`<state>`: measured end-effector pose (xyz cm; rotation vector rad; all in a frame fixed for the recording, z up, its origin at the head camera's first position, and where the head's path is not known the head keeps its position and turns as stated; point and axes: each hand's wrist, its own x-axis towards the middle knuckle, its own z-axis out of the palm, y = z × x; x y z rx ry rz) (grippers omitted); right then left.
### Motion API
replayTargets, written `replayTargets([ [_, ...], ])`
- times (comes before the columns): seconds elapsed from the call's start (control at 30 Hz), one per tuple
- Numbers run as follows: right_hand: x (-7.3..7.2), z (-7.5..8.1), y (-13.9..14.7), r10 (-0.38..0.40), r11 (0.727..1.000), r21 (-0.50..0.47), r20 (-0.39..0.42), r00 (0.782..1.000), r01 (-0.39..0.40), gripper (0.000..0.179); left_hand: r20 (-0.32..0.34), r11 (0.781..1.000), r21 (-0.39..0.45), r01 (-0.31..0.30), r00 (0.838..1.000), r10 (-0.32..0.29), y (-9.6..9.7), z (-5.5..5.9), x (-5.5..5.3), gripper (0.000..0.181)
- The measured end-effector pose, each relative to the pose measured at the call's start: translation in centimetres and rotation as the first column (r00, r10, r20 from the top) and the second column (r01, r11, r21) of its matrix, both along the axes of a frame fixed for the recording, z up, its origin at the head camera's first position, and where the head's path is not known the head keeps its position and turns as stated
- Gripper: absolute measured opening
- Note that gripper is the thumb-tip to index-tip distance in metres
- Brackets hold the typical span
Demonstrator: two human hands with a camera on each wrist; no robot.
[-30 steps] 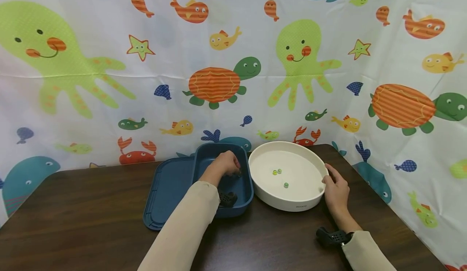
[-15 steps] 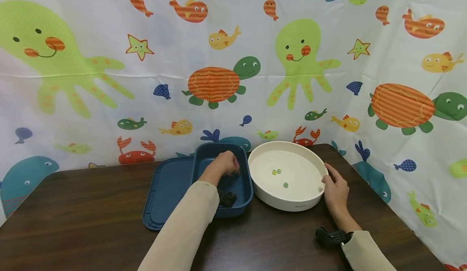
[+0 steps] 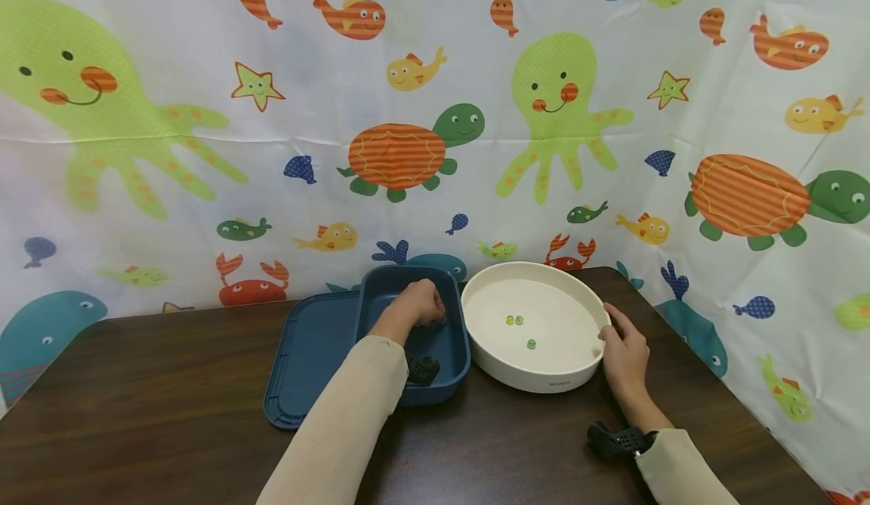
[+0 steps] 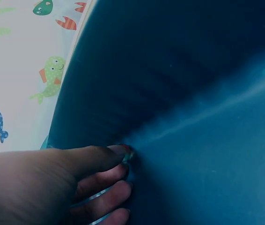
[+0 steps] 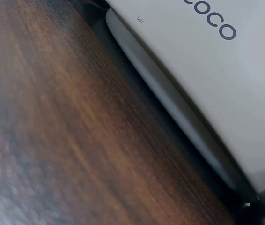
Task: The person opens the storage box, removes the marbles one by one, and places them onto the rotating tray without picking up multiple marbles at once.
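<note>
My left hand (image 3: 418, 305) reaches down into a deep blue rectangular bin (image 3: 457, 373). In the left wrist view its thumb and forefinger pinch a small glassy marble (image 4: 129, 153) low in the bin, by the corner where wall meets floor. The other fingers curl below it. To the right, my right hand (image 3: 627, 350) grips the side of a round cream-white basin (image 3: 485, 354), thumb over the rim and fingers around the outside. Several small yellow-green marbles (image 3: 532, 344) lie on the basin's floor. The right wrist view shows the basin's lettered outer wall close up.
A flat blue lid (image 3: 309, 361) lies on the dark wooden table (image 3: 156, 399), left of the bin and partly under the left sleeve. Bin and basin stand side by side near the back edge. A sea-animal curtain (image 3: 421, 52) hangs behind the table.
Both hands and the containers keep their places, with only a slight shift of the head view. The left fingers have barely stirred inside the bin.
</note>
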<state>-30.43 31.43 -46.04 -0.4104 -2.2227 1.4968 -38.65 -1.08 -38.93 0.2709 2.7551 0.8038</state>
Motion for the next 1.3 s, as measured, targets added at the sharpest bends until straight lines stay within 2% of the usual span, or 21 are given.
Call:
replayTargets([
  [0.33,-0.07,-0.13,0.05,0.000,1.000,0.003,-0.012,1.000,0.000,0.056,0.009,1.000,-0.017,0.007,1.000,-0.007,0.09,-0.43,-0.59,0.009],
  [0.6,-0.15,-0.15,0.01,-0.010,1.000,0.005,-0.017,1.000,0.010,0.056,-0.017,0.999,-0.044,0.007,1.000,-0.008,0.02,-0.71,-0.97,0.007],
  [0.9,-0.16,-0.15,-0.04,-0.013,1.000,0.009,-0.020,1.000,0.013,0.056,-0.041,0.998,-0.059,0.018,0.999,-0.020,-0.03,-0.38,-0.59,0.007],
  [1.3,-0.01,0.11,-0.10,-0.012,1.000,0.004,-0.006,1.000,0.012,0.056,-0.053,0.999,-0.048,-0.004,0.999,0.002,-0.25,-0.06,-0.35,0.009],
])
